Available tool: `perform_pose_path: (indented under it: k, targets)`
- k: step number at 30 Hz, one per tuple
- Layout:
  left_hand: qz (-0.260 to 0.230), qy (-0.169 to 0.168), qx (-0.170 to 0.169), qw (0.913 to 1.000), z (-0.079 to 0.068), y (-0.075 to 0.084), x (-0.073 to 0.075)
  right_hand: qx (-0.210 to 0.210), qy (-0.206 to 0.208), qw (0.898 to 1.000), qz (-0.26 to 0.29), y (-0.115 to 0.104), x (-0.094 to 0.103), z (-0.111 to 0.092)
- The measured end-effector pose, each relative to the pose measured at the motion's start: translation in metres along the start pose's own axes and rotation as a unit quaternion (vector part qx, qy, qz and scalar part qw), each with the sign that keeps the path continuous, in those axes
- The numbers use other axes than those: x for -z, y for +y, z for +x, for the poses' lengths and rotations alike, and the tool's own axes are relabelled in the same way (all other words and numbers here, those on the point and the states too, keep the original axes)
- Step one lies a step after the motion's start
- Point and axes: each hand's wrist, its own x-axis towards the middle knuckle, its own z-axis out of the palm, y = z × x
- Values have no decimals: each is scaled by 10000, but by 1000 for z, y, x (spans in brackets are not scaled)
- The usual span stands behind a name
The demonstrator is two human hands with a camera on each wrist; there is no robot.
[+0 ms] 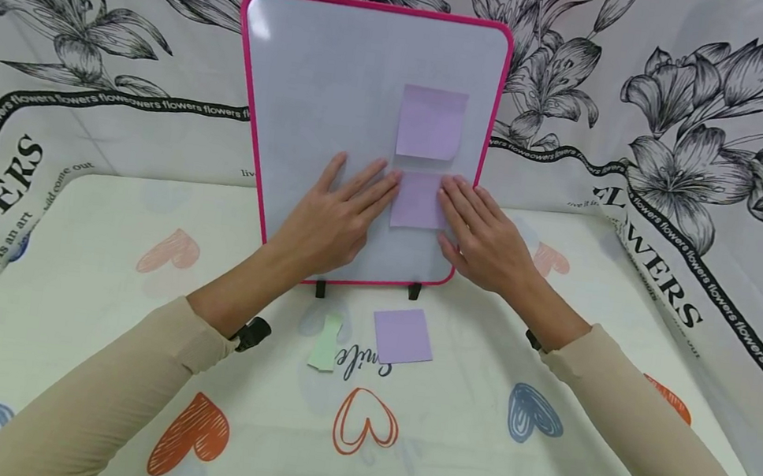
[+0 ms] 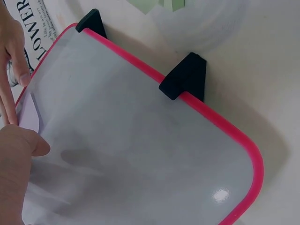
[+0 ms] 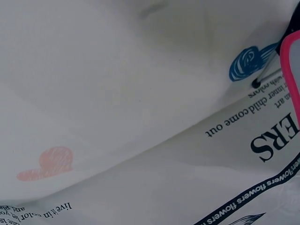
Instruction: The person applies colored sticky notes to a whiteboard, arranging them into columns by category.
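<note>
A whiteboard [image 1: 328, 88] with a pink frame stands tilted back on the table. Two purple sticky notes are on its right half, an upper one [image 1: 431, 123] and a lower one [image 1: 419, 201]. My left hand [image 1: 337, 221] lies on the board with extended fingers, its fingertips at the lower note's left edge. At that note's right edge are the straight fingers of my right hand [image 1: 484, 239]. The left wrist view catches part of the left hand [image 2: 16, 168], with the right hand [image 2: 11, 61] beyond it. Neither hand appears in the right wrist view.
On the tablecloth before the board lie another purple sticky note [image 1: 403, 336] and light green paper pieces [image 1: 326, 342]. Black feet [image 2: 187, 77] clip the board's lower edge. A flower-printed cloth [image 1: 565, 78] hangs behind.
</note>
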Motion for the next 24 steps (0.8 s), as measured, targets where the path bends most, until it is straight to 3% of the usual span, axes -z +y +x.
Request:
perform_pose_path:
  k: [12,18,24]
  targets:
    - [-65,7,-16,10000,-2,3,5,-435,56,9974,570,-23,6,-1]
    - [-125,-74,-150,9998,-13,6,7,-133,7,9968,792,-55,7,-3]
    - [-537,-183,-425,9975,-32,10,11,116,-4,9914,1301,-94,8,-2]
